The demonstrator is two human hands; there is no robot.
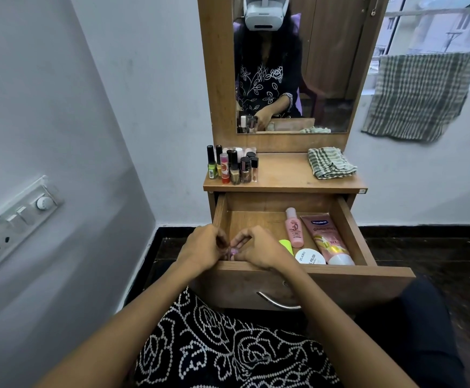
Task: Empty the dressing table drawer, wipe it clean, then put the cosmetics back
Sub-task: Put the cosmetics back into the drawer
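- My left hand [204, 245] and right hand [259, 247] meet over the front left corner of the open drawer [350, 228], fingers of both curled in toward each other.
- Between the fingertips sits a small pinkish item [233, 251]; too small and too covered to identify. Both hands appear to pinch it.
- Drawer is pulled out toward me. Left half of its floor is bare wood where visible.
- Right half of drawer holds: a pink bottle [294, 228] with pale cap, lying lengthwise; just beside it on the right, a pink Vaseline tube [326, 239], white cap toward me; a round white tub [310, 256] marked "zudio" near the front wall; a neon yellow object [285, 245], partly hidden by my right hand.
- Bottle and tube lie side by side, close; whether touching I cannot tell.
- Tabletop [281, 175] above the drawer: a cluster of nail polish bottles [232, 168] standing upright at the left back corner; a folded checked cloth [329, 163] at the right.
- Mirror [292, 65] behind the tabletop reflects the bottles, the cloth and my hands.
- A second checked cloth [418, 93] hangs at the window, right of the mirror.
- Switch panel [15, 222] on the wall to the left.
- Metal drawer handle [278, 302] on the front panel, below my right wrist.
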